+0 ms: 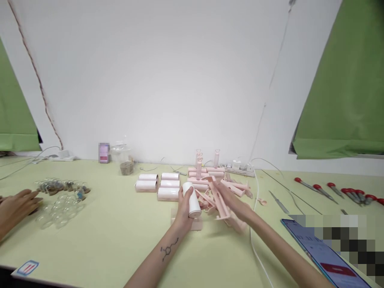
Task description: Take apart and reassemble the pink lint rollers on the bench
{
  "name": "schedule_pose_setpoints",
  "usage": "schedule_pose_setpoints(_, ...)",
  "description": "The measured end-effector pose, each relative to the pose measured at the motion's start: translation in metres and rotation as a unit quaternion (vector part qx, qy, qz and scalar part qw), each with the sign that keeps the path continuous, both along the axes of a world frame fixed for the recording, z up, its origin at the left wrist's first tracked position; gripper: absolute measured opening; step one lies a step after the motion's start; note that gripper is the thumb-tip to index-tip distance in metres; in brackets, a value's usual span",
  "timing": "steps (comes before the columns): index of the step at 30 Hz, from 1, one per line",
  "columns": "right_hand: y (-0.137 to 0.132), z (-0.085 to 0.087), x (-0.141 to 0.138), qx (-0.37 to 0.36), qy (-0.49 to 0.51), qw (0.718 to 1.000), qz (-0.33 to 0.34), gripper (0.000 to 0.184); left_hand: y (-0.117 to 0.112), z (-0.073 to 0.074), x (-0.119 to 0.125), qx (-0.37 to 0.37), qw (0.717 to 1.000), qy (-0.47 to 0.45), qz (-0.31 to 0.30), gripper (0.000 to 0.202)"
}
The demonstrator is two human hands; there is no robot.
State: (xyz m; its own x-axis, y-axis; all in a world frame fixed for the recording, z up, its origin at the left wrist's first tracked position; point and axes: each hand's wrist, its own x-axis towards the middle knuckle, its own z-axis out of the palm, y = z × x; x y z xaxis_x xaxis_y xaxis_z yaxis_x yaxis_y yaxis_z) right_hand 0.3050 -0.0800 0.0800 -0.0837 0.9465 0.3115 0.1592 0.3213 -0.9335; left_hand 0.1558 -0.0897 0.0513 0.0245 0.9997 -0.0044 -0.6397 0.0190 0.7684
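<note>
My left hand is closed around a white cylinder, tilted with its lower end facing me. Just right of it, my right hand grips a long pink plastic piece shaped like an open trough; its fingers are partly hidden. Loose pink plastic parts lie heaped behind and beneath the right hand, some blurred. A flat translucent piece rests on the table below the left hand. White cylinders lie in rows to the left, and pink ones lie behind my hands.
Clear pink tubes stand at the back. A white cable crosses the table at right, near a knife-like tool, red-handled screwdrivers and a phone. Another person's hand is at left beside clear round pieces.
</note>
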Motion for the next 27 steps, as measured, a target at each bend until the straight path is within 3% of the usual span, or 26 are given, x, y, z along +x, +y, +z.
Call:
schedule_pose_setpoints(2,-0.022,-0.006,-0.020,0.004,-0.053,0.998,0.030,0.029,-0.003,-0.002,0.004,-0.001,1.000,-0.001,-0.010,0.047)
schedule_pose_setpoints(5,-0.038,-0.013,-0.037,0.017,-0.128,0.991,-0.019,0.027,-0.010,-0.002,0.009,-0.006,0.999,0.009,-0.038,0.046)
schedule_pose_setpoints(10,-0.032,-0.016,-0.033,-0.003,-0.152,0.986,-0.071,0.027,-0.019,0.000,0.013,-0.004,0.997,0.041,-0.067,0.051)
schedule_pose_setpoints(14,-0.037,-0.019,-0.033,0.002,-0.152,0.984,-0.091,0.027,-0.022,0.000,0.015,0.045,0.994,0.078,-0.066,0.057)
schedule_pose_setpoints(19,-0.041,-0.020,-0.032,0.092,-0.187,0.970,-0.128,0.030,-0.024,0.006,0.005,0.101,0.974,0.175,-0.107,0.068)
schedule_pose_setpoints(21,-0.040,-0.012,-0.023,0.156,-0.226,0.959,-0.076,0.033,-0.024,0.008,-0.007,0.123,0.951,0.249,-0.132,0.077)
schedule_pose_setpoints(23,-0.041,0.000,-0.011,0.197,-0.293,0.935,0.021,0.032,-0.027,0.008,-0.020,0.149,0.920,0.329,-0.151,0.079)
schedule_pose_setpoints(25,-0.044,0.013,0.000,0.207,-0.373,0.898,0.105,0.029,-0.031,0.006,-0.030,0.181,0.886,0.394,-0.164,0.070)
schedule_pose_setpoints(27,-0.049,0.023,0.005,0.207,-0.452,0.856,0.144,0.026,-0.039,0.004,-0.036,0.201,0.853,0.452,-0.169,0.060)
